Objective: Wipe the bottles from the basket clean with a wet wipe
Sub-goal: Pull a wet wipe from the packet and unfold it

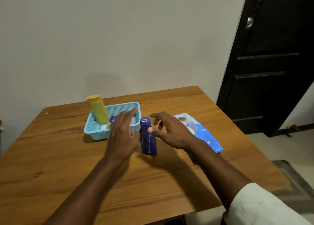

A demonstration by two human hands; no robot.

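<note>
**One bottle out on the table, no wipe drawn yet**

A dark blue bottle (148,137) stands upright on the wooden table (68,165), just in front of the light blue basket (95,131) and outside it. Pale streaks run down its side, so it does not look wiped. The left hand (123,134) sits beside the bottle on its left with fingers relaxed and spread, reaching back over the basket's near wall; whether its thumb touches the bottle I cannot tell. The right hand (167,131) hovers on the other side, fingers loosely splayed, with only the thumb tip resting against the bottle's upper body. Neither hand grips anything, and no wipe is visible in either one.

The wet wipe pack (203,133), blue and white, lies flat on the table to the right of the bottle, partly behind the right wrist. No loose sheet shows near it; whether its flap is open I cannot tell.

Inside the basket, a yellow bottle (98,110) stands leaning against the far left corner. A second blue cap (112,119) peeks out behind the left hand, and a small pale tube (106,127) lies on the basket floor.

By my reading the task is at its very beginning: one bottle is set out, none looks cleaned, a wipe has yet to be pulled, and at least three items wait in the basket
</note>
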